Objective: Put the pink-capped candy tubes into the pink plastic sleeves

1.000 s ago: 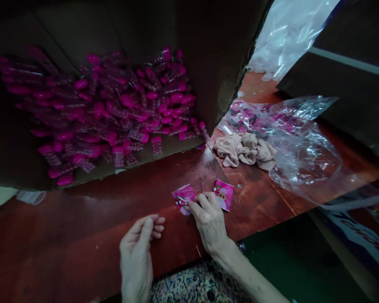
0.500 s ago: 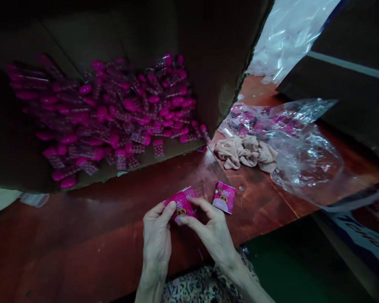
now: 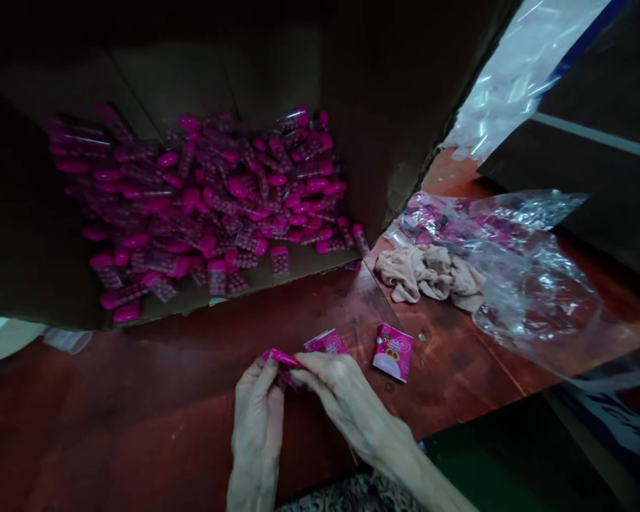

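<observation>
My left hand (image 3: 259, 405) pinches the left end of a pink printed piece (image 3: 281, 358) above the red-brown table. The fingers of my right hand (image 3: 341, 387) close on its right side, so both hands hold it, and it looks bent or folded. Just behind my right hand lies a pink printed packet (image 3: 328, 341), partly covered by the fingers. To the right, a second pink packet (image 3: 393, 352) rests on the table by itself. Beyond the hands, a cardboard box (image 3: 309, 267) lies open toward me with many clear tubes with pink caps (image 3: 240, 187) heaped inside.
A crumpled beige cloth (image 3: 432, 274) lies right of the box, beside a clear plastic bag (image 3: 544, 284) with pink pieces in it. White translucent items (image 3: 517, 78) stand at the back right. A clear plastic piece (image 3: 67, 339) sits at the left. The table edge runs along the lower right.
The pink piece was flat with its print facing up; now it is bent between my fingers. My right hand has turned over it. The whole view has shifted slightly.
</observation>
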`<state>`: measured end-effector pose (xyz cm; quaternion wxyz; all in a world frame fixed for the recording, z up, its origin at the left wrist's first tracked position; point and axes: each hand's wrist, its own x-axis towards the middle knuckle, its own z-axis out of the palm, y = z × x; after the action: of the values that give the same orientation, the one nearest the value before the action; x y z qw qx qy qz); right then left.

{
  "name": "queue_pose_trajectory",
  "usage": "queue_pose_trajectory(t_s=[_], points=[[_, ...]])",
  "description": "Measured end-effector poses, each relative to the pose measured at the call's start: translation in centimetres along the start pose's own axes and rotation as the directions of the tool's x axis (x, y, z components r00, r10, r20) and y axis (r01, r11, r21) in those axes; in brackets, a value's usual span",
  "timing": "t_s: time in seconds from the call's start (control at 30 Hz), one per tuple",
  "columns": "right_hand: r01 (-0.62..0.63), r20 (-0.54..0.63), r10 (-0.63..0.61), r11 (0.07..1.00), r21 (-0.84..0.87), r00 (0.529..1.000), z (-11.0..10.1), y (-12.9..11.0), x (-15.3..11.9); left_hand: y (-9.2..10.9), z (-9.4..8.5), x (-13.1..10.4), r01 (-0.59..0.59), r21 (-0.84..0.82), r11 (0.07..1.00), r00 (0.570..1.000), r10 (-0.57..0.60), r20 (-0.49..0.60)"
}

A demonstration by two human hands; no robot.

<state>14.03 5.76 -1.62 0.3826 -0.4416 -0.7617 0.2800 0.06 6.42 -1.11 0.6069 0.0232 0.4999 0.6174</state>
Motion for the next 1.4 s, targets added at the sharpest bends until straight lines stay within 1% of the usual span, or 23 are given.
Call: queue_pose_trajectory(t_s=[0.03,0.07,0.1,0.13,0.17,0.2,0.27,0.3,0.33,0.4,0.47,0.53,0.7,0.8,0.87,0.93,1.03,1.13,1.23,1.33,1.4], points=[[0.047,0.065,-0.045,0.998,-0.037,0.997,-0.6,0.2,0.9,0.3,-0.2,0.3,-0.004,-0.023,1.000,1.000,0.003,-0.021],[0.074,0.113,-0.062,0.992,-0.101,0.992,-1.3,0.6,2.2,0.6,-0.4,0.5,-0.007,-0.048,0.999,0.999,0.005,-0.046],[0.096,0.090,-0.079,0.976,-0.197,0.993,-2.0,1.1,4.0,0.9,-0.5,0.7,-0.012,-0.076,0.997,0.997,0.007,-0.074],[0.086,0.049,-0.074,0.944,-0.318,0.996,-2.6,1.7,5.9,1.2,-0.5,0.9,-0.019,-0.101,0.995,0.995,0.009,-0.103],[0.035,0.025,-0.027,0.900,-0.434,0.999,-3.0,2.5,8.1,1.5,-0.5,1.1,-0.029,-0.121,0.992,0.992,0.014,-0.125],[-0.005,-0.017,-0.004,0.878,-0.478,1.000,-3.2,3.4,10.2,1.8,-0.5,1.2,-0.037,-0.139,0.990,0.989,0.017,-0.145],[-0.035,-0.048,0.011,0.852,-0.522,0.999,-2.9,5.2,13.7,2.2,-0.2,1.3,-0.041,-0.170,0.985,0.983,0.010,-0.182],[-0.035,-0.048,0.011,0.843,-0.537,0.999,-2.4,6.0,15.0,2.4,0.0,1.3,-0.036,-0.185,0.982,0.979,-0.002,-0.202],[-0.028,-0.041,0.007,0.835,-0.549,0.999,-1.9,6.7,15.9,2.6,0.2,1.3,-0.026,-0.199,0.980,0.974,-0.019,-0.224],[-0.013,-0.021,0.001,0.823,-0.568,1.000,-0.9,7.8,16.7,3.0,0.6,1.3,0.000,-0.226,0.974,0.963,-0.061,-0.264],[0.003,0.001,-0.003,0.815,-0.580,1.000,-0.3,8.3,16.7,3.4,1.0,1.2,0.021,-0.253,0.967,0.953,-0.096,-0.288],[0.027,0.036,-0.007,0.812,-0.584,0.999,-0.5,8.3,16.4,3.7,1.2,1.3,0.035,-0.273,0.961,0.944,-0.122,-0.308],[0.131,0.178,-0.038,0.826,-0.547,0.983,-1.8,6.9,15.0,4.0,1.2,1.6,0.057,-0.289,0.956,0.928,-0.158,-0.339],[0.184,0.233,-0.074,0.845,-0.501,0.970,-1.5,5.9,13.2,4.0,1.0,1.9,0.078,-0.311,0.947,0.923,-0.186,-0.336],[0.167,0.207,-0.073,0.858,-0.485,0.976,-0.7,5.5,12.2,4.0,1.0,1.9,0.085,-0.321,0.943,0.922,-0.196,-0.334],[0.106,0.140,-0.043,0.869,-0.484,0.989,0.3,5.1,11.8,4.1,1.0,1.8,0.081,-0.321,0.944,0.928,-0.189,-0.321],[0.008,0.035,0.009,0.877,-0.481,0.999,1.5,4.5,12.1,4.3,1.3,1.6,0.077,-0.320,0.944,0.943,-0.173,-0.283],[-0.035,-0.018,0.030,0.891,-0.453,0.999,2.1,4.1,12.3,4.8,1.5,1.2,0.075,-0.330,0.941,0.948,-0.170,-0.269],[-0.052,-0.041,0.039,0.919,-0.391,0.998,2.2,3.7,11.5,5.5,1.6,0.9,0.050,-0.348,0.936,0.958,-0.144,-0.250],[-0.092,-0.095,0.065,0.945,-0.314,0.993,1.7,2.7,9.6,5.9,1.7,0.9,0.010,-0.353,0.936,0.972,-0.092,-0.216],[-0.124,-0.154,0.094,0.973,-0.197,0.984,1.1,1.6,8.1,6.0,1.8,1.0,-0.009,-0.353,0.936,0.977,-0.067,-0.203]])
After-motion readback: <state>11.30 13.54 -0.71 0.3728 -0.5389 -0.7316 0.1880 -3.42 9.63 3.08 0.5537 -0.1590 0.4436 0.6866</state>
